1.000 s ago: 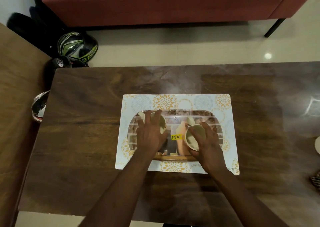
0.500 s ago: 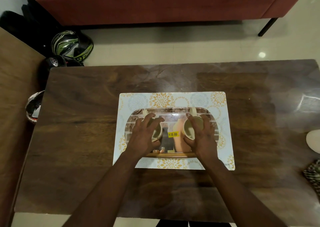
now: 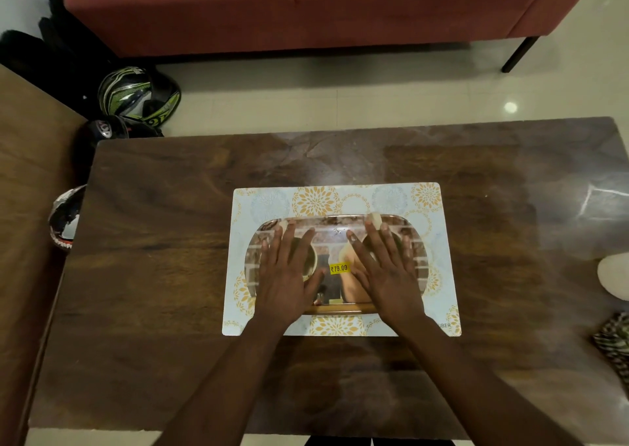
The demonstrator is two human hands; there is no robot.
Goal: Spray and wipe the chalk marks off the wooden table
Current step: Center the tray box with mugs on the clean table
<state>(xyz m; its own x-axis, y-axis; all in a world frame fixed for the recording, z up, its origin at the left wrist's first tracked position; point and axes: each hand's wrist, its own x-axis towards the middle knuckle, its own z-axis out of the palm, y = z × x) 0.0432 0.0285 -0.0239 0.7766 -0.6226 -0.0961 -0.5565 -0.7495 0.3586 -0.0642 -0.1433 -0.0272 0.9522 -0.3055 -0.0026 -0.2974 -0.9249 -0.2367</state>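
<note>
Wooden table (image 3: 163, 275) filled mid-frame, floral placemat (image 3: 340, 200) at centre bore a tray (image 3: 333, 222), left hand (image 3: 289, 272) and right hand (image 3: 388, 272) lay flat over two cups, red sofa (image 3: 306, 6) sat along the top, helmets (image 3: 136, 95) upper left

arms: 2, bare to past the elbow | left hand (image 3: 289, 275) | right hand (image 3: 388, 275) | no rings, no sleeves

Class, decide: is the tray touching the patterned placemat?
Touching. The head view shows the tray lying flat on the placemat, no gap between them.
</note>
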